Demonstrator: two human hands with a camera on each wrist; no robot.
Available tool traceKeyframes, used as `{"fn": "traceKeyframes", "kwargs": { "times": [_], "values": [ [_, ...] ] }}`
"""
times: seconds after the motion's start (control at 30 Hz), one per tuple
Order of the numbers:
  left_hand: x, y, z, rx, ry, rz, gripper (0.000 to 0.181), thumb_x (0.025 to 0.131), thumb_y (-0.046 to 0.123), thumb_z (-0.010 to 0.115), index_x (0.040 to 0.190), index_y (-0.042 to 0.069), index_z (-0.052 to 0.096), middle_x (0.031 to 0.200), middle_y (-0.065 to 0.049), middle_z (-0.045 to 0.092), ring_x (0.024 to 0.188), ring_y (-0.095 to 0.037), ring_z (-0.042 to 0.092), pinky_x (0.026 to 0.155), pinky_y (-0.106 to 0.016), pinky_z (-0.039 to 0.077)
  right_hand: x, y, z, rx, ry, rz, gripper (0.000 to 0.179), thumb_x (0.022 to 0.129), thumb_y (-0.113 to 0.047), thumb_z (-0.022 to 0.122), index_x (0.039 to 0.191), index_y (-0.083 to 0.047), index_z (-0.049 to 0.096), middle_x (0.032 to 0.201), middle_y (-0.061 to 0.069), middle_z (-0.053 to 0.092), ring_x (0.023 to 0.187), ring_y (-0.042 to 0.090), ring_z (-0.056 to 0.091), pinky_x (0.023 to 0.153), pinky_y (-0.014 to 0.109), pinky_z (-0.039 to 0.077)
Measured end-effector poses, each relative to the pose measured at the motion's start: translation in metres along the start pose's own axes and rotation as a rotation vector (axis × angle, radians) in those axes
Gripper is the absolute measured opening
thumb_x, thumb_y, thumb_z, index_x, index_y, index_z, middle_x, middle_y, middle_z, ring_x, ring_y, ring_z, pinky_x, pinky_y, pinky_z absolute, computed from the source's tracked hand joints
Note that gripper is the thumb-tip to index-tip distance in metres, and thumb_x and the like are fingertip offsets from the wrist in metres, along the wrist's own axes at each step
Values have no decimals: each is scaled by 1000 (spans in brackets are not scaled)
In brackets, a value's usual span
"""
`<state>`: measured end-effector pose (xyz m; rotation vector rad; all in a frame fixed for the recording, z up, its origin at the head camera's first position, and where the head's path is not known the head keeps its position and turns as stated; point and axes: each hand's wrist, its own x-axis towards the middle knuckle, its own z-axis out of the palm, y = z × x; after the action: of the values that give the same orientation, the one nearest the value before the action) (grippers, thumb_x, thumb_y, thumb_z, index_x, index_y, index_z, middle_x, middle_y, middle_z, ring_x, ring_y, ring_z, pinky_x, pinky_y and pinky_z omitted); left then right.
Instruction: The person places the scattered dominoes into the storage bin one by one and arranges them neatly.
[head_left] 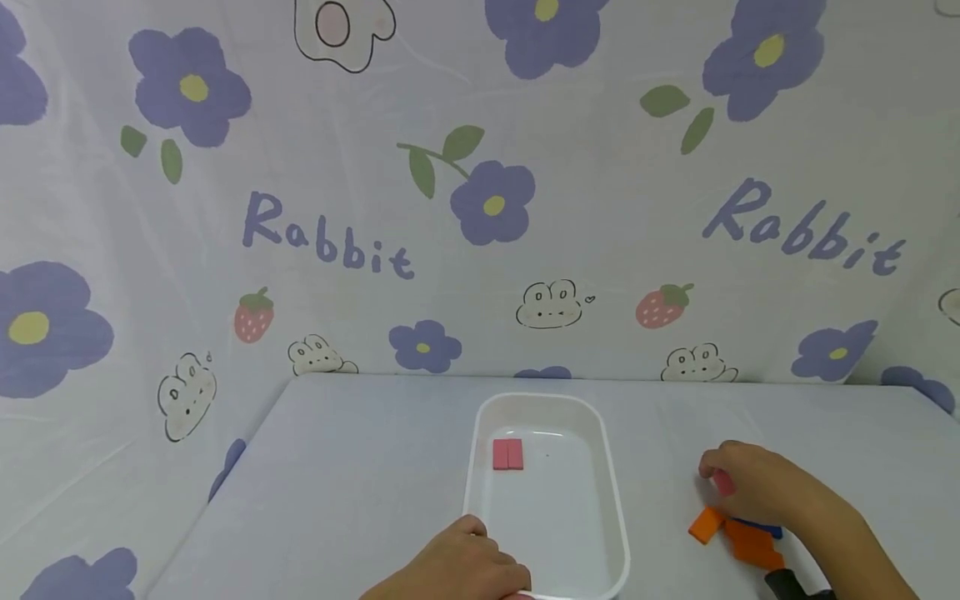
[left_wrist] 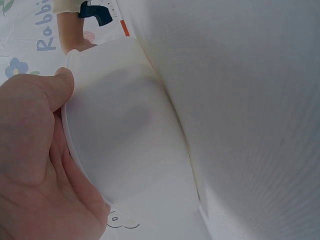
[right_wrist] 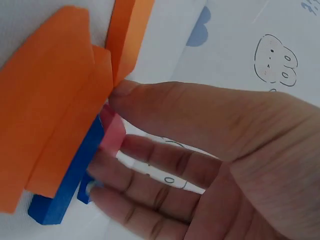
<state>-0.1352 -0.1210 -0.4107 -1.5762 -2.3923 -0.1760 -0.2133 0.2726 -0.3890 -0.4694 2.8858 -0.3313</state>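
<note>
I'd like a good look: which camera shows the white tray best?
Head view: the white tray shows nearly whole, inside included. Left wrist view: mainly its outside, gripped by the left hand. Right wrist view: nothing of it.

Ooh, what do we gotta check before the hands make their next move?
1. Left hand on the white tray: ok, gripping its near end.
2. Pink block in right hand: ok, between thumb and finger.
3. Firm pinch: cannot tell.
4. Two pink blocks side by side in the tray: ok.
5. Bare space beside them: ok.
6. Blue block in full view: not ok, orange blocks partly hide it.
</note>
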Motion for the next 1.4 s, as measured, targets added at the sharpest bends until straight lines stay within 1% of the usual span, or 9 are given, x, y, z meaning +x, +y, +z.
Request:
{"fn": "traceKeyframes", "kwargs": {
  "times": [0.13, 0.3, 0.47, 0.7, 0.87, 0.97, 1.13, 1.27, 1.4],
  "values": [
    [0, 1, -1, -9, 13, 0, 26, 102, 38, 53, 83, 25, 63, 68, 21, 57, 57, 9, 30, 75, -16, 31, 2, -2, 2, 11, 5, -16, 28, 77, -9, 83, 101, -6, 69, 90, 3, 59, 80, 22, 54, 76, 47, 55],
    [0, 1, -2, 5, 17, 2, 26, 102, 38, 54, 82, 25, 62, 67, 21, 56, 57, 9, 29, 75, -15, 30, 5, -1, 3, 46, -19, 8, 33, 76, -7, 84, 105, -5, 68, 96, 6, 63, 85, 25, 57, 77, 50, 55],
    [-1, 1, -2, 11, 31, 6, 25, 101, 38, 56, 81, 25, 62, 67, 20, 56, 57, 8, 30, 75, -15, 30, 8, 0, 3, 69, -34, 34, 36, 75, -8, 86, 106, -6, 68, 99, 7, 64, 87, 25, 58, 77, 51, 56],
    [1, 0, -2, -13, -55, -19, 20, 100, 38, 56, 87, 27, 66, 71, 23, 61, 58, 12, 35, 76, -14, 30, 8, 0, 1, 50, -26, 43, 33, 75, -10, 86, 103, -8, 68, 96, 4, 63, 83, 22, 56, 77, 48, 56],
    [2, -1, -3, -4, -68, -22, 16, 98, 36, 60, 87, 27, 66, 71, 23, 61, 58, 12, 35, 75, -14, 30, 7, -3, -1, 54, 18, 31, 37, 74, -17, 88, 105, -9, 69, 95, 2, 64, 83, 21, 56, 78, 48, 56],
    [1, -1, -3, -9, -67, -24, 17, 99, 36, 59, 87, 27, 67, 72, 23, 62, 58, 12, 35, 75, -14, 30, 4, -6, -4, 64, 77, -15, 37, 74, -16, 88, 105, -9, 70, 93, 0, 63, 83, 20, 56, 79, 46, 56],
    [1, -1, -2, 9, -39, -14, 17, 99, 36, 59, 86, 27, 67, 70, 23, 61, 57, 12, 33, 74, -14, 30, -1, -14, -7, 102, 181, -141, 35, 74, -11, 87, 105, -9, 70, 94, -4, 63, 86, 18, 58, 79, 42, 57],
    [1, -1, -2, 10, -34, -14, 15, 98, 35, 61, 87, 27, 67, 71, 23, 62, 57, 11, 32, 75, -13, 29, -2, -22, -7, 123, 230, -191, 33, 77, -10, 85, 106, -11, 71, 100, -3, 64, 91, 19, 60, 79, 42, 57],
    [1, 0, -3, 3, -37, -16, 13, 97, 35, 62, 88, 27, 68, 72, 23, 62, 57, 12, 32, 76, -13, 30, -3, -26, -8, 102, 318, -260, 30, 78, -8, 84, 103, -17, 71, 104, -5, 64, 94, 17, 60, 81, 41, 56]
  ]
}}
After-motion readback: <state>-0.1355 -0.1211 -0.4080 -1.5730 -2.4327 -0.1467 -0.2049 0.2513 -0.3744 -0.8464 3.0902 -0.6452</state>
